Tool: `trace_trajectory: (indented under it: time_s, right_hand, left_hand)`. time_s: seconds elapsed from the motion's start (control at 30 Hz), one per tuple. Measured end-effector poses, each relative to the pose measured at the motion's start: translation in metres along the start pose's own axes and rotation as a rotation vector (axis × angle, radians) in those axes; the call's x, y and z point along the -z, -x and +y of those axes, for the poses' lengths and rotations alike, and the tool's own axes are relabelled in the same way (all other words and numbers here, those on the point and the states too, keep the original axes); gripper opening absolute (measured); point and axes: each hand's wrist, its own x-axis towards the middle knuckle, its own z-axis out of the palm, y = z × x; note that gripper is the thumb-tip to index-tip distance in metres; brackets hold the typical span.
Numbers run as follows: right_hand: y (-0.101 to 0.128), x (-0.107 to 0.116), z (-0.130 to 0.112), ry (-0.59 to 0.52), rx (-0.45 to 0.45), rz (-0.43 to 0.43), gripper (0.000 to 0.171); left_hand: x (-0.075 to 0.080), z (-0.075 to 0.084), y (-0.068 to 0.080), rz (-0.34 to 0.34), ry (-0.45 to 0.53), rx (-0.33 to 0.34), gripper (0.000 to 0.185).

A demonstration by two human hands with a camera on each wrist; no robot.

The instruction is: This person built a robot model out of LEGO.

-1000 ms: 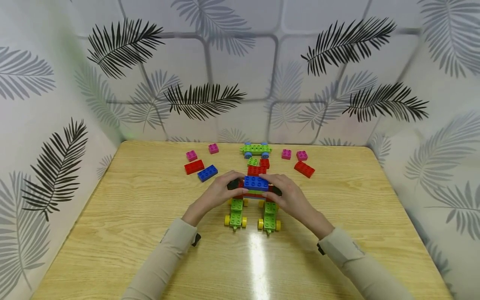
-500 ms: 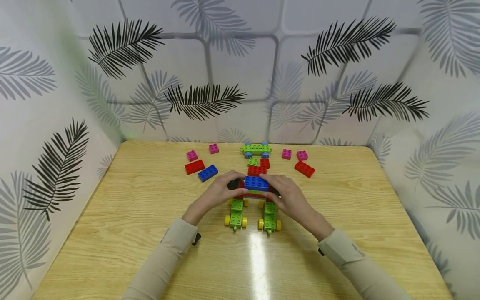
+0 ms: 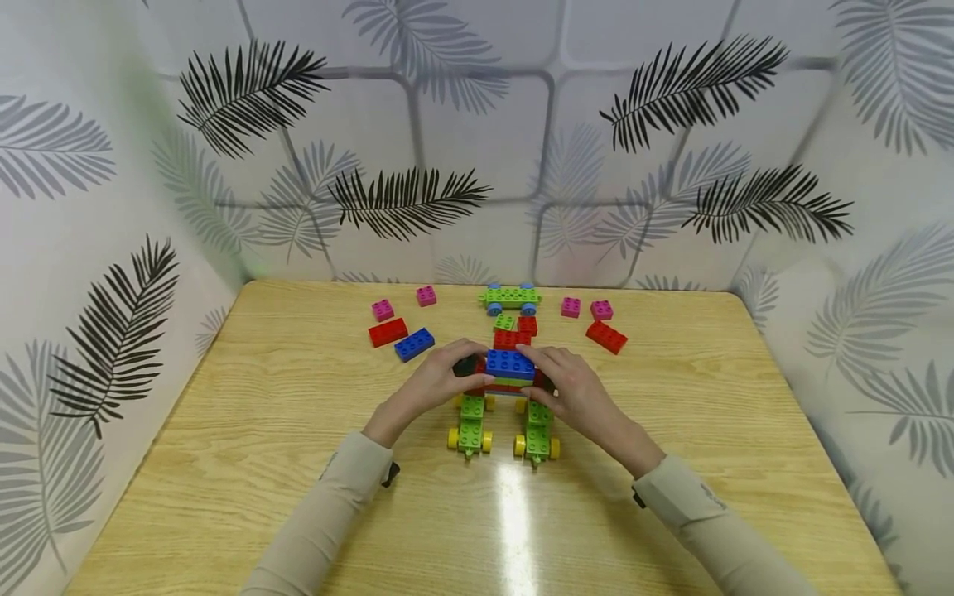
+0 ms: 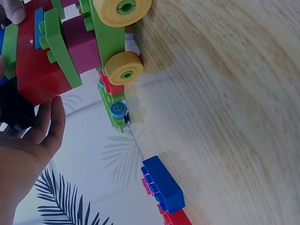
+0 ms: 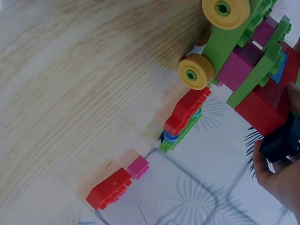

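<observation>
A tall toy-brick build stands on two green wheeled bases (image 3: pixel 470 432) with yellow wheels (image 4: pixel 124 68). Above the bases come magenta bricks (image 4: pixel 81 44), then red bricks (image 5: pixel 268 108) and a green layer, with a blue brick (image 3: pixel 510 362) on top. My left hand (image 3: pixel 441 374) grips the upper left end, thumb at the near side of the blue brick and fingers behind, around a black piece (image 4: pixel 16 105). From the other end my right hand (image 3: pixel 572 382) grips the build, fingertips at the blue brick's far corner, beside another black piece (image 5: pixel 281 140).
Behind the build are red bricks (image 3: pixel 512 339), a small green brick (image 3: pixel 504 322) and a green wheeled base with blue wheels (image 3: pixel 510 296). On the left lie a blue brick (image 3: pixel 414 344), a red brick (image 3: pixel 387 332) and pink bricks (image 3: pixel 383 310). Another red brick (image 3: pixel 607 337) lies right.
My right thumb has shifted slightly lower along the near side of the build. The left hand and the build stay in place.
</observation>
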Motion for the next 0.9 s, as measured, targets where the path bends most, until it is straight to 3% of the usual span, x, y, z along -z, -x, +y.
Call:
trace_trajectory:
  time_s: [0.33, 0.57, 0.73, 0.9]
  right_hand:
    - [0.002, -0.004, 0.0, 0.011, 0.025, 0.041, 0.07]
    - [0.002, -0.005, 0.0, 0.003, 0.017, 0.044, 0.068]
    - [0.001, -0.004, -0.001, 0.001, 0.022, 0.051, 0.069]
    - [0.001, -0.005, -0.001, 0.003, 0.024, 0.055, 0.068]
  left_hand:
    - [-0.002, 0.002, 0.002, -0.003, -0.019, 0.017, 0.047]
    - [0.012, -0.004, 0.007, -0.041, 0.003, 0.002, 0.051]
    - [0.031, -0.017, 0.012, 0.076, 0.014, 0.052, 0.045]
    - [0.045, -0.039, 0.014, 0.218, -0.05, 0.132, 0.036]
